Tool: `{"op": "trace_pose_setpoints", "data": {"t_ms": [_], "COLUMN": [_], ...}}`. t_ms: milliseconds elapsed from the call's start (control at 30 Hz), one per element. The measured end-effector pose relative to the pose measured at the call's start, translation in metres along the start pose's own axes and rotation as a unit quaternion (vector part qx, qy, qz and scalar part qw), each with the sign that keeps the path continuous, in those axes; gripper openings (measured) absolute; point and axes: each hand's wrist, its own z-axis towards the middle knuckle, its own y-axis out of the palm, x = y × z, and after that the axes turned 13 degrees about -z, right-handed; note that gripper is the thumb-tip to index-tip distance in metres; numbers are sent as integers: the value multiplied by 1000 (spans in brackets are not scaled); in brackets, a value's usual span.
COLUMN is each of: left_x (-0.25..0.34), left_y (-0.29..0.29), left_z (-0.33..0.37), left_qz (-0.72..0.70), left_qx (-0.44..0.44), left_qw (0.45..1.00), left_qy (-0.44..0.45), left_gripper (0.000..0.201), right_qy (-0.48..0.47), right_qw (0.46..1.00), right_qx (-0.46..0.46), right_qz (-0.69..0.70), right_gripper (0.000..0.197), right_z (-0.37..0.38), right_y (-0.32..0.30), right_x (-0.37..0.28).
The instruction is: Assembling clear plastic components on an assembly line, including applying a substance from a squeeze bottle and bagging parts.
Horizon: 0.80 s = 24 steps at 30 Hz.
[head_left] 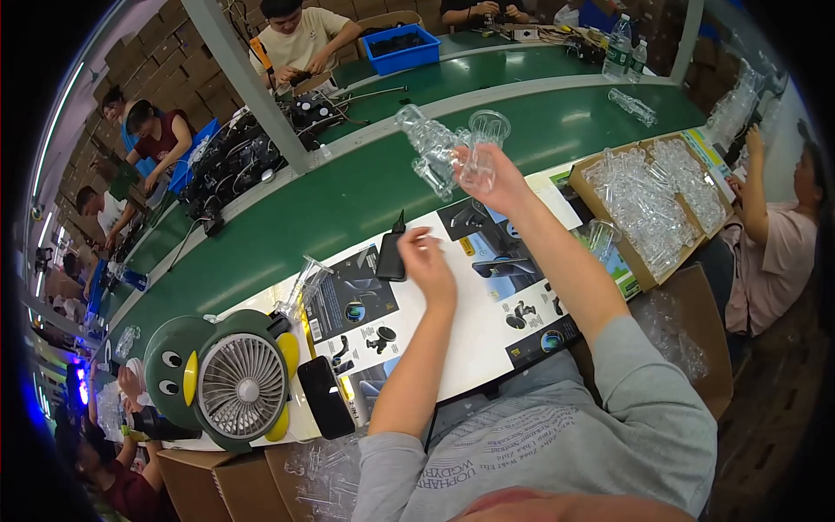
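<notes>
Raised over the green conveyor belt (365, 174), my right hand (489, 181) is closed around clear moulded plastic pieces (430, 143). One has a round flared end, and a longer ribbed one sticks out to the left. My left hand (428, 265) hovers over the white worktop with its fingers loosely bent and apart, and nothing shows in it. Just left of that hand lies a small black box-shaped device (391, 255) with a short plug or cable at its top. Whether my fingertips touch it I cannot tell.
An open carton (644, 280) full of clear plastic parts stands at the right. A green fan (246, 391) and a black phone (325, 398) are at the left. More clear pieces (306, 283) lie behind the fan. Co-workers sit across the belt; a blue bin (402, 56) stands there.
</notes>
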Motion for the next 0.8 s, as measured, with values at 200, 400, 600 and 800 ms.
{"op": "trace_pose_setpoints", "data": {"t_ms": [200,400,600,800], "left_x": [27,55,75,92], "left_y": [-25,-26,-42,-63], "left_z": [47,45,52,70], "left_qz": [-76,-126,-129,-196], "left_qx": [79,-79,-21,105], "left_qw": [986,969,978,966], "left_qy": [-125,-199,-161,-131], "left_gripper": [35,58,56,55], "right_qy": [-22,-19,-49,-112], "right_qw": [980,941,922,862], "right_qx": [-82,-207,-233,-161], "right_qz": [-178,-269,-305,-467], "right_gripper": [47,41,45,47], "right_z": [-69,-84,-96,-108], "right_y": [7,15,16,20], "right_x": [14,45,56,53]}}
